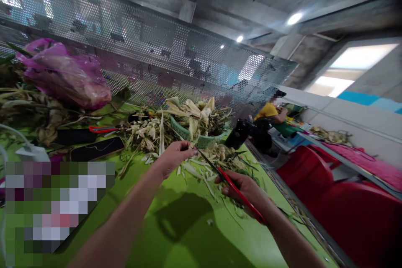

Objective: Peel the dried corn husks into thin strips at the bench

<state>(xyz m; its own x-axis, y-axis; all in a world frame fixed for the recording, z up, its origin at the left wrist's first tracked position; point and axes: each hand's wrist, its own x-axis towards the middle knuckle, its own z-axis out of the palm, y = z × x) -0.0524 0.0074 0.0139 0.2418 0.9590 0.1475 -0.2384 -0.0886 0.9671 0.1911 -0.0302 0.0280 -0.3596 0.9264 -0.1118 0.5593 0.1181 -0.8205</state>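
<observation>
My right hand [243,188] is closed around a pair of red-handled scissors [236,190]. Their dark blades point up and left, the tips reaching the fingertips of my left hand [179,155]. Those left fingers are pinched together on a small pale piece of dried husk, mostly hidden by the fingers. Just beyond, a green plastic basket [180,131] is heaped with dried husks [197,113], which look like corn husk. Cut scraps [216,157] and thin pale strips lie on the green table [188,226] around and below both hands.
Left are a pink plastic bag [67,75], a phone [97,149], a red utility knife [103,129] and a white plug [33,153]. A black object [243,130] stands at the right edge. Behind is a perforated metal screen [157,54]; red chairs [310,171] and a seated person [270,111] are right.
</observation>
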